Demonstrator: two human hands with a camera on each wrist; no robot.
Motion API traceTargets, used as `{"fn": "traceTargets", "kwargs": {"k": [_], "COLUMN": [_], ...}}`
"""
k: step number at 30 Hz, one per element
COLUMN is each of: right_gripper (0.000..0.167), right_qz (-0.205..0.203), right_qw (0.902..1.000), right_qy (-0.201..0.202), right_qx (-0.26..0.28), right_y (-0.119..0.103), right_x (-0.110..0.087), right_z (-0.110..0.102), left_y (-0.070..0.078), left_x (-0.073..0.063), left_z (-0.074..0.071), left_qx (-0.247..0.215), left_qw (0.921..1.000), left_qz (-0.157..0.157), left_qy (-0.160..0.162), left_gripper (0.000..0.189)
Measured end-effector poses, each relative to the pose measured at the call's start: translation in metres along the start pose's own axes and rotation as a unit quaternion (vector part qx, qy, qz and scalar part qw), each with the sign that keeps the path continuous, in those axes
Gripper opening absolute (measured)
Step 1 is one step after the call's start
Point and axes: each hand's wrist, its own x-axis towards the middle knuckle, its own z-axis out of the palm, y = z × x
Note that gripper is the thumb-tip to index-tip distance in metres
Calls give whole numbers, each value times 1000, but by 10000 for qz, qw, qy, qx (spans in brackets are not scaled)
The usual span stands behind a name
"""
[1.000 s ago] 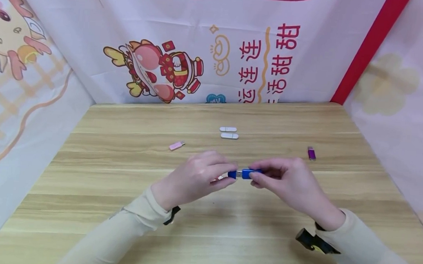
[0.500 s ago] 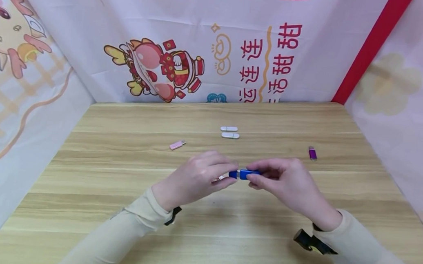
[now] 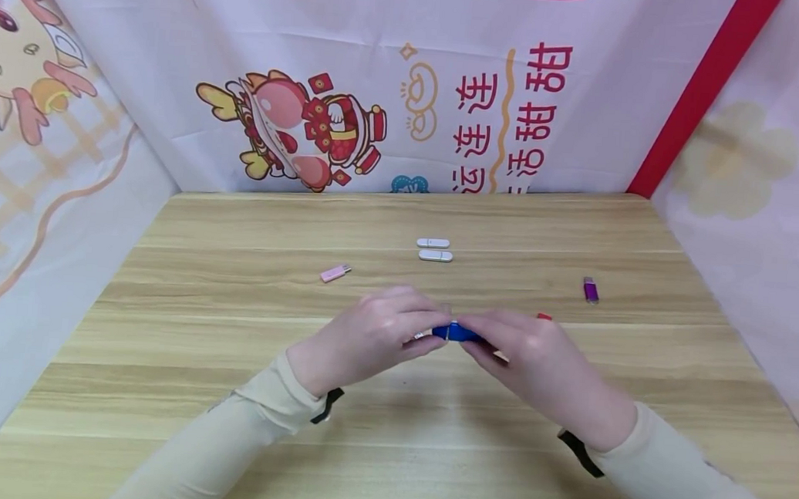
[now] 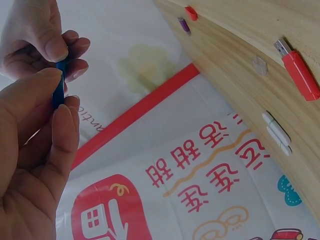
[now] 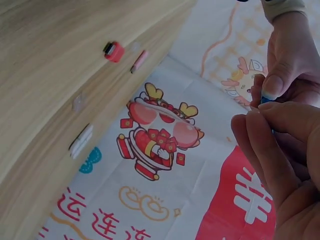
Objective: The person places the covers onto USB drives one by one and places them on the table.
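Observation:
A blue USB stick point(image 3: 459, 332) is held above the table between both hands. My left hand point(image 3: 379, 337) pinches its left end, which looks like the cap, between thumb and fingers. My right hand point(image 3: 538, 360) pinches the longer body, and no bare metal plug shows between the two parts. In the left wrist view the blue stick point(image 4: 59, 85) appears as a narrow strip between the fingertips. Lower down, a red USB stick point(image 4: 301, 75) lies on the table with its metal plug bare; the hands mostly hide it in the head view.
Farther back lie two white USB sticks point(image 3: 434, 256) side by side. A pink stick point(image 3: 334, 273) is at the left, a purple one point(image 3: 591, 291) at the right. A small red piece point(image 3: 544, 317) and a clear piece point(image 4: 260, 65) also lie on the wooden table point(image 3: 234, 222).
The right hand has moved left and turned over, bringing the blue body against the cap; the metal plug between them went out of sight. The left hand has stayed nearly still.

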Motion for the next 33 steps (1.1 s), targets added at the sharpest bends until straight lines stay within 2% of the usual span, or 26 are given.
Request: {"fn": "traceTargets", "kwargs": {"k": [2, 4, 9, 16, 21, 25, 29, 33], "right_gripper": [27, 39, 38, 43, 45, 46, 46, 41], "right_qz": [-205, -213, -103, -148, -23, 147, 152, 240], "right_qw": [9996, 9995, 9989, 9981, 9992, 9994, 9988, 9976], "right_qy": [75, 27, -160, 129, 278, 302, 434, 450], "right_qx": [-194, -236, -418, -591, -295, -44, 144, 476], "right_y": [-1, -1, -2, -3, -2, -1, -1, -3], "right_x": [-1, -2, -3, -2, 0, 0, 1, 3], "right_z": [2, 2, 1, 2, 2, 3, 2, -2], "left_y": [0, -1, 0, 0, -1, -2, -1, 0], "left_x": [0, 0, 1, 1, 0, -1, 0, 2], "left_z": [0, 1, 1, 2, 3, 3, 2, -1], "left_qx": [10, 57, 195, 225, 74, -99, -249, -345], "left_qw": [10000, 10000, 9998, 9997, 9996, 9985, 9967, 9957], "left_qz": [19, 37, 46, 49, 160, 293, 411, 438], "left_qy": [-43, -56, -19, 102, 208, 452, 657, 746], "left_gripper": [23, 24, 24, 28, 25, 23, 22, 23]}}
